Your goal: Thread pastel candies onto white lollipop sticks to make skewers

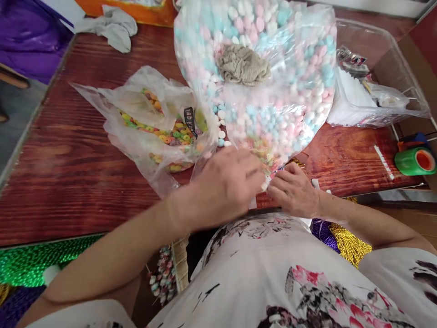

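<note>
My left hand [232, 180], partly blurred, is curled with its fingertips close to my right hand [295, 191] at the table's front edge. My right fingers are also closed in a pinch. What either hand grips is hidden, though a small pale piece shows between the fingertips. Just beyond them lies a small clear bag holding colourful rings [261, 148]. Behind it a large clear bag of pink, blue and white pieces [246, 111] fills the back of the table. To the left lies an open plastic bag [119, 123] with fruit-coloured rings inside.
A crumpled brown cloth [243, 64] rests on the large bag. A clear bin [385, 109] with packets stands at right, near a roll of green tape [413, 161]. A grey cloth [118, 29] lies at the back left. Strings of green beads [48, 255] hang below the wooden table [51, 182].
</note>
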Motion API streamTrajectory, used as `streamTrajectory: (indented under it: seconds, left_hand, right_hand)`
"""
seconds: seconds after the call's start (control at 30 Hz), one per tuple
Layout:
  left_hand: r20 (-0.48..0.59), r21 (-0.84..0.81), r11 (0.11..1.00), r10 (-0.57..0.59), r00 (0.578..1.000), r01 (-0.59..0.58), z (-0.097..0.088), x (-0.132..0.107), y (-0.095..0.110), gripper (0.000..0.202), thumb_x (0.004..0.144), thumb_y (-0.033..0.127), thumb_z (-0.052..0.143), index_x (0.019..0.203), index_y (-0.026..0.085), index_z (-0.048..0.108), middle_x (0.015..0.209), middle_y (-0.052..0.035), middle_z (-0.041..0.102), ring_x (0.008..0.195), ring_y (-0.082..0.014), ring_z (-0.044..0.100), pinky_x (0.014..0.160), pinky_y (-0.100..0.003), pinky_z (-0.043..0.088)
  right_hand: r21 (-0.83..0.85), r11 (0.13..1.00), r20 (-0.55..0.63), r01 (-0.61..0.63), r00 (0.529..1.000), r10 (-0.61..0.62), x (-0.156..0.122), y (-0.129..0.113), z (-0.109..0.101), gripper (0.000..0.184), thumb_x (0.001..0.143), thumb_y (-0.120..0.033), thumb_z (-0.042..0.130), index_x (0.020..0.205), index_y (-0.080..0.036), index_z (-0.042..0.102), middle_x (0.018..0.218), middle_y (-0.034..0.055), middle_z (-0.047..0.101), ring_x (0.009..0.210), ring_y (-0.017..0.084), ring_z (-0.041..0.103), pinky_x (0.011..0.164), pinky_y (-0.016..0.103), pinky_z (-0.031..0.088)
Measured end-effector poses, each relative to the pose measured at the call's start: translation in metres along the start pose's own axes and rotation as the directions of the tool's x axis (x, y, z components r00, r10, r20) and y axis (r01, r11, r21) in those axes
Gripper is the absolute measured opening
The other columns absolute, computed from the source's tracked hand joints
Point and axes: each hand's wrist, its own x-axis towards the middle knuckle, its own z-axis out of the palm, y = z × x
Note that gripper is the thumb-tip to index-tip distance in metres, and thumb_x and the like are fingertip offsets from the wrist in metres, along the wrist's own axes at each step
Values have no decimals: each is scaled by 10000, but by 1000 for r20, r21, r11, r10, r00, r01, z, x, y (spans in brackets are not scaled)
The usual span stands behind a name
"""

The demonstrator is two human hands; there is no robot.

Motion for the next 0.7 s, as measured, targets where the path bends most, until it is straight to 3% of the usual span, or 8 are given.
streamTrajectory:
  seconds: [0.1, 0.17, 0.27, 0.37, 0.43, 0.5, 0.57, 0.7]
  left_hand:
    - [92, 127, 933, 327, 940, -337, 40, -22, 18, 197, 917, 133, 514, 884, 214, 691, 956, -92, 701, 843, -224, 605, 738, -400, 494]
    - [134, 93, 920, 366, 921, -380, 69, -26, 9, 204, 908, 110, 506, 822, 188, 673, 900, -94, 693, 822, -215, 611, 719, -380, 505]
    - [-11, -132, 987, 87, 996, -87, 86, -16, -19, 250, 946, 178, 467, 841, 153, 692, 828, -92, 682, 784, -204, 626, 706, -350, 527]
    - [-115, -460, 879, -195, 974, 122, 73, 2, -34, 304, 987, 307, 468, 901, 164, 721, 828, -63, 695, 810, -186, 650, 759, -325, 547]
    - [-154, -557, 825, -220, 963, 99, 60, 11, -31, 277, 972, 354, 522, 949, 190, 745, 943, -63, 724, 929, -194, 667, 884, -342, 540]
    - [-186, -563, 823, -216, 958, 76, 56, 13, -25, 243, 926, 367, 613, 1072, 225, 746, 1156, -76, 707, 1112, -217, 634, 1015, -369, 491]
    - [-198, -596, 792, -300, 933, 128, 60, 11, -20, 429, 876, 376, 685, 1291, 273, 649, 1384, -90, 597, 1228, -233, 576, 1049, -385, 473]
    - [-37, -847, 467, -527, 849, 253, 80, 4, -14, 804, 830, 410, 725, 1530, 338, 336, 1509, -110, 456, 1211, -221, 581, 976, -373, 523]
  right_hand:
    - [204, 954, -68, -222, 968, 240, 6, 16, -2, 180, 923, -140, 439, 800, -196, 558, 685, 28, 569, 687, 179, 445, 659, 351, 311]
    - [420, 843, -118, -335, 901, 417, 9, 18, -8, 173, 938, -146, 464, 804, -190, 564, 686, 14, 567, 674, 160, 480, 646, 321, 353]
    - [710, 611, -104, -350, 806, 583, 12, 4, -12, 160, 948, -173, 520, 801, -189, 581, 716, -5, 584, 673, 131, 531, 643, 278, 406]
    - [829, 454, 39, -327, 843, 536, 8, -10, -3, 163, 942, -189, 524, 795, -186, 594, 716, -13, 584, 656, 124, 537, 625, 265, 416]
    - [800, 496, 63, -336, 871, 487, 3, -11, 8, 182, 938, -209, 507, 778, -187, 592, 710, -5, 577, 655, 134, 526, 629, 273, 419]
    - [676, 657, -5, -334, 889, 458, -3, -4, 15, 194, 936, -249, 494, 786, -187, 600, 714, 16, 590, 666, 153, 518, 640, 292, 420]
    - [452, 829, -108, -330, 902, 418, -8, 6, 15, 196, 934, -284, 495, 833, -180, 627, 738, 47, 625, 693, 177, 519, 659, 321, 409]
    - [112, 947, -328, -301, 888, 321, -16, 16, 6, 162, 912, -188, 507, 999, -174, 643, 857, 83, 696, 799, 211, 549, 730, 365, 380]
